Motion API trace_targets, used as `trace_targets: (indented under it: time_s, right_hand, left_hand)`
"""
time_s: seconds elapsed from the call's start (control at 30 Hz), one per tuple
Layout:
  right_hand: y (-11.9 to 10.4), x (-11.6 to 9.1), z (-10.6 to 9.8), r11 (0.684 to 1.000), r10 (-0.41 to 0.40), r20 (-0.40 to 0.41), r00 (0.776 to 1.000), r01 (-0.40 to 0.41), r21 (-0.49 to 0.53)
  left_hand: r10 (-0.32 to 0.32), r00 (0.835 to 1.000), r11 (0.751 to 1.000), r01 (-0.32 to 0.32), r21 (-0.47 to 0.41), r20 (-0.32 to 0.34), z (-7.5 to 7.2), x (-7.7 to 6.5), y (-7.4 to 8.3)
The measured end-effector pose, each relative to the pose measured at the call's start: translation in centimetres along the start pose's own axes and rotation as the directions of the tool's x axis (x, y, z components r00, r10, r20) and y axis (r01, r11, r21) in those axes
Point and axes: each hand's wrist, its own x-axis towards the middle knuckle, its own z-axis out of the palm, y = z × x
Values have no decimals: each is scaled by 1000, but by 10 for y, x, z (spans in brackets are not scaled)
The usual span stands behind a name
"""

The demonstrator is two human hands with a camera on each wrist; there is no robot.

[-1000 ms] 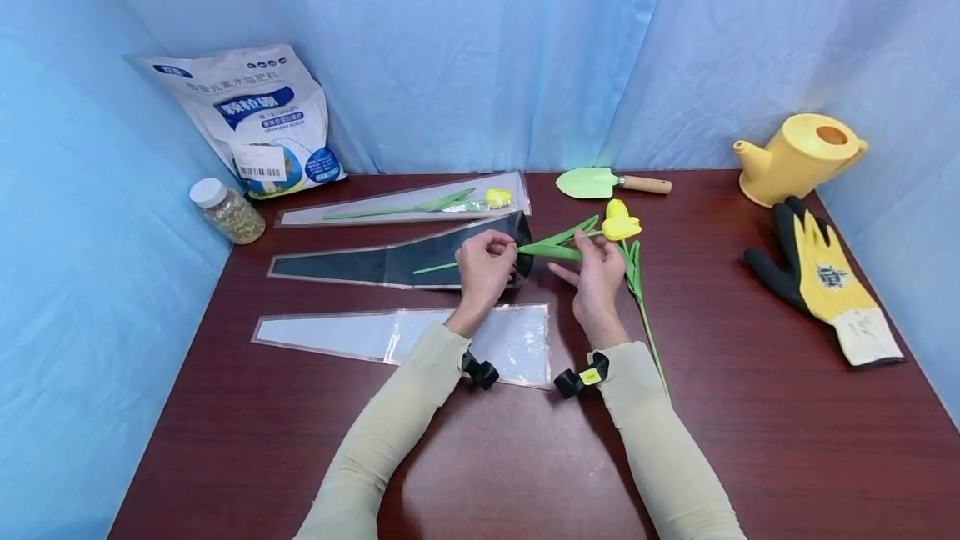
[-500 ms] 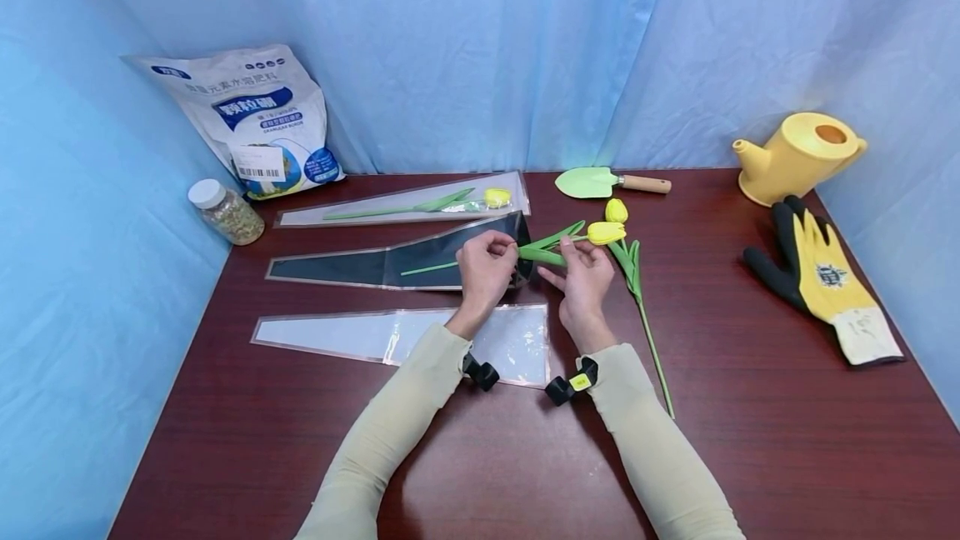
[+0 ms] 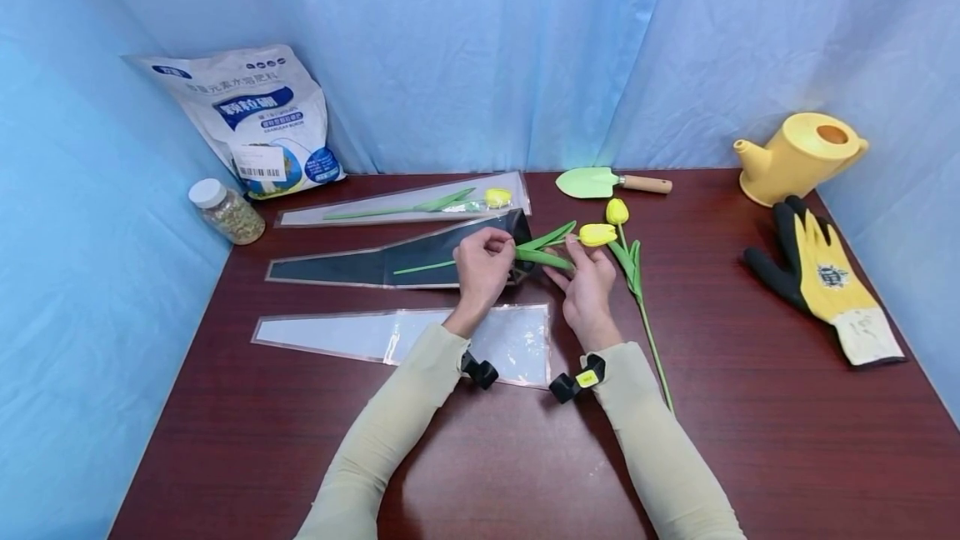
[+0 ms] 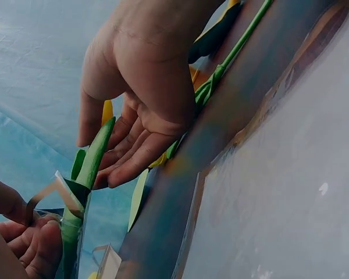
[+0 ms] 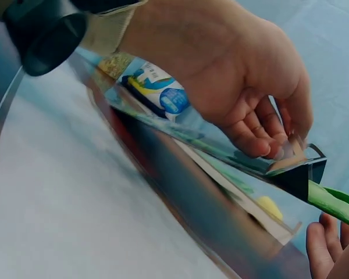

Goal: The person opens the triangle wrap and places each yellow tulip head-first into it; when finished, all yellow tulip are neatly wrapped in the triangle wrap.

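My left hand (image 3: 499,248) pinches the open mouth of a clear sleeve (image 3: 390,263) that lies on the dark red table (image 3: 480,457). My right hand (image 3: 564,262) holds a yellow tulip (image 3: 597,233) by its leaves and stem; the stem end is inside the sleeve and the bud is still outside. In the left wrist view the right hand (image 4: 134,116) has its thumb and fingers around a green leaf (image 4: 96,156). The right wrist view has my left hand's fingers (image 5: 250,136) holding the sleeve mouth (image 5: 299,165) with the leaf entering it.
A second tulip (image 3: 633,273) lies right of my hands. A sleeved tulip (image 3: 405,203) lies behind, an empty sleeve (image 3: 390,335) in front. Fertiliser bag (image 3: 251,119) and jar (image 3: 225,211) at back left; trowel (image 3: 600,182), watering can (image 3: 798,155) and gloves (image 3: 821,273) at right.
My right hand has moved left with the tulip, sliding its stem deeper into the sleeve. The left hand has kept its hold on the sleeve mouth.
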Motion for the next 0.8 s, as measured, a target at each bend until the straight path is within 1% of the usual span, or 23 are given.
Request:
trace_targets:
  time_s: [0.13, 0.37, 0.53, 0.67, 0.8]
  right_hand:
    - [0, 0, 0, 999, 25, 2, 1000, -25, 31]
    - [8, -4, 6, 998, 49, 22, 999, -49, 33]
    - [11, -6, 9, 996, 61, 55, 997, -64, 61]
    - [13, -6, 9, 994, 75, 67, 995, -80, 68]
    - [13, -5, 9, 993, 67, 40, 997, -71, 92]
  left_hand:
    - [5, 1000, 1000, -5, 2, 7, 2, -1, 0]
    - [5, 1000, 1000, -5, 2, 25, 4, -5, 2]
    - [13, 998, 999, -11, -32, 61, 5, -5, 3]
    - [44, 992, 998, -39, -48, 116, 5, -4, 1]
    - [109, 979, 993, -99, -67, 171, 1, 0, -1]
